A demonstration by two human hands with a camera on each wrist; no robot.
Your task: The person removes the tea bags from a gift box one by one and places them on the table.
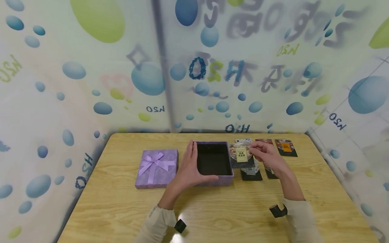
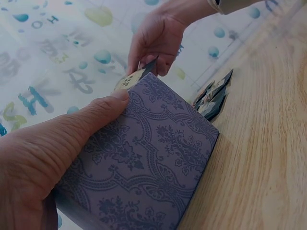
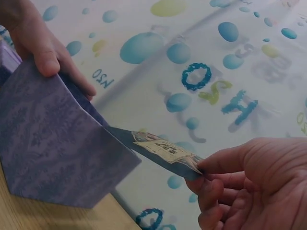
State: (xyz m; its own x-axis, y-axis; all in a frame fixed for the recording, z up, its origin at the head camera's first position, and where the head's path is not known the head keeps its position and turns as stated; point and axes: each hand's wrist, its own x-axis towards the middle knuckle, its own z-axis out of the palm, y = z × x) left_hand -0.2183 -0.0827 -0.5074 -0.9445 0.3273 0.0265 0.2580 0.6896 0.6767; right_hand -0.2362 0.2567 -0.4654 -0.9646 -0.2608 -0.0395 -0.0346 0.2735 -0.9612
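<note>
An uncovered purple gift box (image 1: 214, 180) with a black inside stands at mid-table. My left hand (image 1: 189, 167) holds it at its left side, fingers along that wall and thumb over the front rim; its patterned front (image 2: 148, 153) fills much of the left wrist view. A flat packet (image 1: 241, 155) with a pale yellow label hangs by the box's right rim. My right hand (image 1: 268, 157) pinches the packet's right edge between thumb and fingers. In the right wrist view, the far end of the packet (image 3: 163, 151) reaches the box's edge.
Left of the box lies a purple lid (image 1: 156, 168) with a ribbon bow. Several more packets lie to the right, among them one with an orange label (image 1: 285, 147) and a grey one (image 1: 251, 173). A patterned curtain (image 1: 194, 101) closes off the table's back.
</note>
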